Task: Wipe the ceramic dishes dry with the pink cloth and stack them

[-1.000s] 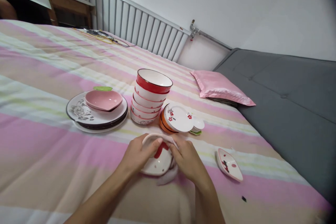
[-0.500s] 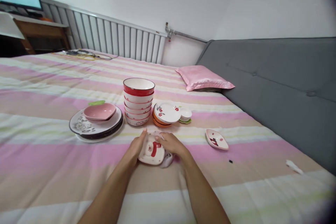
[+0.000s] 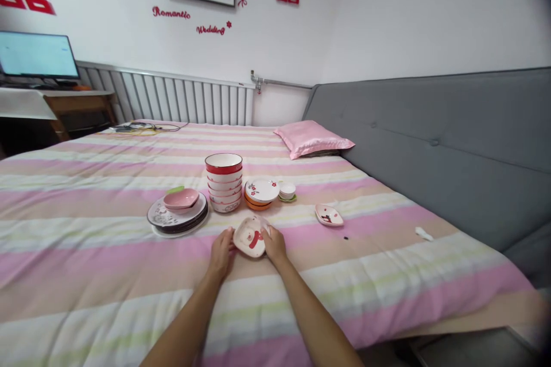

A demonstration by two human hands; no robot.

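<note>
A small squarish white dish (image 3: 247, 235) with a bear in a red scarf is held over the bedspread, its inside facing me. My left hand (image 3: 222, 252) grips its left edge, fingers closed on the rim. My right hand (image 3: 274, 242) clasps the right edge, thumb over the rim. A pale bit of cloth seems to show by the right fingers, but it is hard to make out. Beyond the hands stands a stack of red-and-white bowls (image 3: 224, 186). To the right, a similar small dish (image 3: 329, 215) lies on the bedspread.
Left of the bowls is a plate stack (image 3: 161, 215) with a pink dish (image 3: 181, 199) on top. Flowered plates (image 3: 262, 190) and small white dishes (image 3: 287, 190) sit right of them. A pink pillow (image 3: 313, 136) lies near the grey headboard (image 3: 413, 126).
The view has tilted up, showing more wall. Both hands still hold the bear dish, now more tilted towards me. The pale cloth that hung below the right hand is mostly out of sight.
</note>
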